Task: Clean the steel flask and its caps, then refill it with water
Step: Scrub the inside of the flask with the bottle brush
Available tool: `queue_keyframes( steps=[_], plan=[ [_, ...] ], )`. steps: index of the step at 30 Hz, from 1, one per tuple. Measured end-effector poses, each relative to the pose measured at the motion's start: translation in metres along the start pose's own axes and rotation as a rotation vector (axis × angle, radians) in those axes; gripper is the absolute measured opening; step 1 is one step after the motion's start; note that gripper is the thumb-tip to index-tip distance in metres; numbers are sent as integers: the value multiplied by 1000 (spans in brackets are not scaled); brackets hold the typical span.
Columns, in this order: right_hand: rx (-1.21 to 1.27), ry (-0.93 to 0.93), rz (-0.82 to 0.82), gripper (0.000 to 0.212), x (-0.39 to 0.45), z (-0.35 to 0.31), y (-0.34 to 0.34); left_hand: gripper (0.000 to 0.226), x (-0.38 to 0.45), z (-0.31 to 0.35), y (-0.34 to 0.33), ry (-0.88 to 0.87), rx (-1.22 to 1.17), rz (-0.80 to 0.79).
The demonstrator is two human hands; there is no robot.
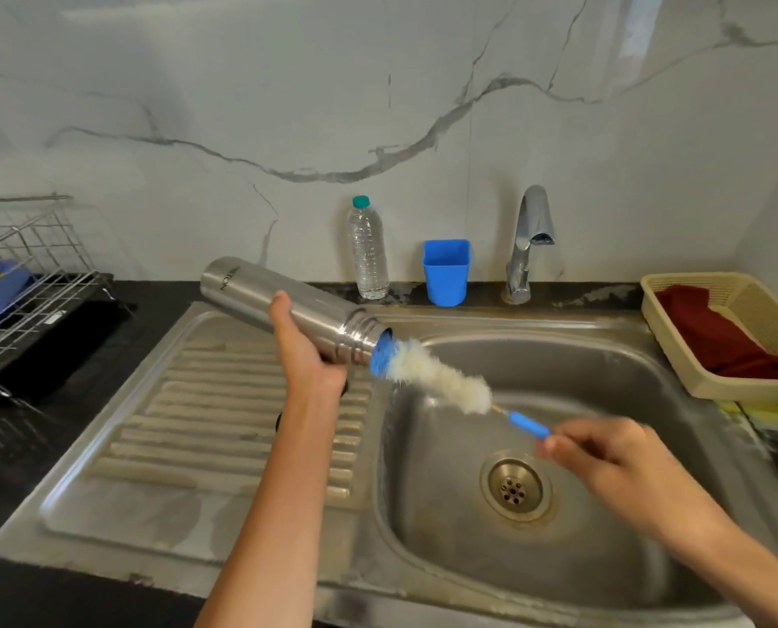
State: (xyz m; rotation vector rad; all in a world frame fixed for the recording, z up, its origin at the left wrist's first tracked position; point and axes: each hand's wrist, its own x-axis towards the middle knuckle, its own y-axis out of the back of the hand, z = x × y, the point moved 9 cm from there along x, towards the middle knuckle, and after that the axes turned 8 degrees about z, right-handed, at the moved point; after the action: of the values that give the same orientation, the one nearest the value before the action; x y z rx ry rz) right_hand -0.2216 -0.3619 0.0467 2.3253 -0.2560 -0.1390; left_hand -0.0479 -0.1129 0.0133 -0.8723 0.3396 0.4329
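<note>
Steel flask (287,305), brushed silver with a polished threaded neck, capless, held tilted above the sink (468,337) rim, mouth pointing toward 4 o'clock. Left hand (303,351) wrapped around its body from below. White-bristled brush (441,378) with a blue tip entering the mouth, blue handle pinched in the blurred right hand (604,451). Behind on the tabletop (15,446), at 12 o'clock: water bottle (369,251), blue cup (446,271), tap (529,242).

Wire dish rack (29,283) left; blue cup (446,271) near wall; cream basket (677,355) with red cloth (713,333) right.
</note>
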Motion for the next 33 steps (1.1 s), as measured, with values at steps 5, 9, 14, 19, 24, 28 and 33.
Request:
queue_keyframes(
  steps=[5, 9, 14, 19, 24, 28, 33],
  plan=[
    [-553, 424, 352, 26, -13, -33, 17, 58, 8, -1, 13, 5, 61, 93],
    [-624, 534, 407, 31, -8, -45, 9, 57, 12, -5, 18, 25, 67, 124],
    [-573, 563, 406, 33, -15, -29, 19, 61, 17, 8, 40, -16, 126, 211],
    [-487, 578, 446, 43, -19, -24, 17, 66, 17, 16, 46, -96, 145, 270],
    [-461, 529, 474, 39, -27, -17, 18, 63, 22, 16, 34, -136, 142, 282],
    [-494, 538, 461, 37, -26, -11, 18, 67, 38, 12, 19, -93, 122, 228],
    [-454, 516, 413, 58, -8, 22, 19, 67, 59, 36, 27, -97, 111, 257]
  ],
)
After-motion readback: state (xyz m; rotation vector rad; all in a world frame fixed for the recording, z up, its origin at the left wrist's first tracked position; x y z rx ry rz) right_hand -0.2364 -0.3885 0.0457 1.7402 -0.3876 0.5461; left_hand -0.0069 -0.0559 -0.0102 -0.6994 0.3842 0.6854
